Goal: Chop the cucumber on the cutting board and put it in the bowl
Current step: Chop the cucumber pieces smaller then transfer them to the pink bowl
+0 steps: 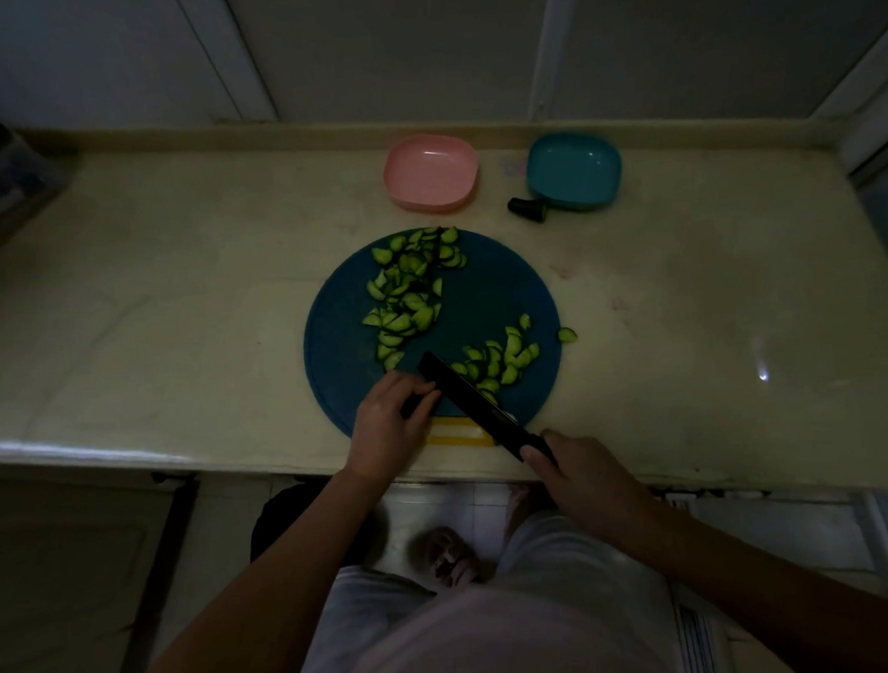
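A round blue cutting board (481, 293) lies on the counter. Chopped cucumber pieces form one pile (409, 292) on its left half and a smaller pile (505, 359) at its near right. My left hand (390, 426) holds a dark uncut cucumber stub (418, 400) at the board's near edge. My right hand (577, 473) grips the handle of a black knife (465, 391), whose blade lies against the stub. A pink bowl (431, 172) and a teal bowl (574, 170) stand empty behind the board.
A single cucumber slice (567, 335) lies on the counter just off the board's right edge. A dark cucumber end (528, 208) rests beside the teal bowl. A yellow strip (457, 436) shows under the board's near edge. The counter edge (181, 463) runs close to my body.
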A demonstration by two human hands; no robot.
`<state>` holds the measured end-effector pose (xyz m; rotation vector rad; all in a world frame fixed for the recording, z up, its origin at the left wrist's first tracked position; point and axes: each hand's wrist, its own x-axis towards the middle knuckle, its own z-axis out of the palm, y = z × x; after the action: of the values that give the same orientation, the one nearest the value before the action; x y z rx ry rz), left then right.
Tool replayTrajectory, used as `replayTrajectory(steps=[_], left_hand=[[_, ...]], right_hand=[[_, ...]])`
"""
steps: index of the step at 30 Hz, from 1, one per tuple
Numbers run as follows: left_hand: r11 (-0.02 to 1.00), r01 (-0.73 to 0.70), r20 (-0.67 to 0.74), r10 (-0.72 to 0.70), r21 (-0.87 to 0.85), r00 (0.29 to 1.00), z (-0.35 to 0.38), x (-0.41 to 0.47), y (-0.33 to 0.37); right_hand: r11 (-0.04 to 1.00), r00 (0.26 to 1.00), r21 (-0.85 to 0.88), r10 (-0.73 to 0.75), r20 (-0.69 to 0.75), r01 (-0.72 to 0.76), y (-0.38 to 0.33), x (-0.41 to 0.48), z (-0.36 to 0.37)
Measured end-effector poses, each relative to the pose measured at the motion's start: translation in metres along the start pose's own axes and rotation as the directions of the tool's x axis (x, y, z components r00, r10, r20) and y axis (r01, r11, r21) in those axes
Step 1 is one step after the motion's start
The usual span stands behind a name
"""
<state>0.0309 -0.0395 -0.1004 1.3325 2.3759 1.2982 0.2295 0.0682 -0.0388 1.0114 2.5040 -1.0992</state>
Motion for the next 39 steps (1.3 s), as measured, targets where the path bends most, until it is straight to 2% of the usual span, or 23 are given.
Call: replayTrajectory(steps=[7, 15, 28, 39], left_hand=[[1.000, 0.026, -0.008, -0.026, 0.011, 1.000, 0.001, 0.002, 0.002], [0.999, 0.047, -0.009, -0.047, -0.006, 0.999, 0.001, 0.003, 0.002], [0.999, 0.053, -0.023, -0.052, 0.014, 0.998, 0.000, 0.002, 0.006], [0.996, 0.070, -0.011, -0.069, 0.057, 0.998, -0.001, 0.002, 0.006]], right_hand=[[1.000, 0.999, -0.018, 0.014, -0.047, -0.015, 0.003, -0.002, 0.001], [0.998, 1.000, 0.068, -0.018, -0.017, 0.019, 0.005, -0.001, -0.005], [0.997, 0.999, 0.050, -0.053, -0.006, 0.053, 0.002, -0.001, -0.008], [0.989, 0.993, -0.112, -0.101, -0.064, 0.093, -0.003, 0.006, -0.001]])
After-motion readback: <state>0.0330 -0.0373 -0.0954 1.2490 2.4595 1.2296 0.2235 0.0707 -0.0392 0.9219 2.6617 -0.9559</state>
